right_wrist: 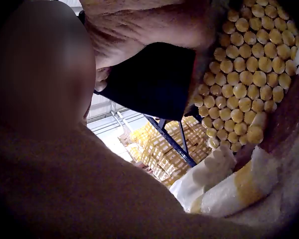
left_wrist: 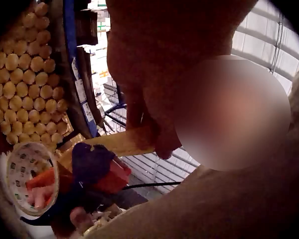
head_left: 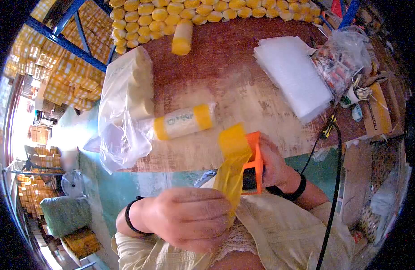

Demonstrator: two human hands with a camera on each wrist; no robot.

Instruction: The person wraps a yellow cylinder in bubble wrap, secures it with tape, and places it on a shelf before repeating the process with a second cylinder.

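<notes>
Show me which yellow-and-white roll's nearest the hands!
The roll with two yellow bands, lying between the orange tape dispenser and the plastic-covered pack. The lone roll and stacked rolls are farther off.

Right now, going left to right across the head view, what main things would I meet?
Fan, plastic-wrapped bundle, yellow-taped package, orange tape dispenser, stack of white sheets, clear plastic bag, cardboard box.

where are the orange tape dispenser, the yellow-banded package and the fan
Orange tape dispenser [head_left: 258, 157]: head view, on its orange frame.
Yellow-banded package [head_left: 182, 123]: head view, middle, between its yellow bands.
Fan [head_left: 73, 184]: head view, round grille.
</notes>
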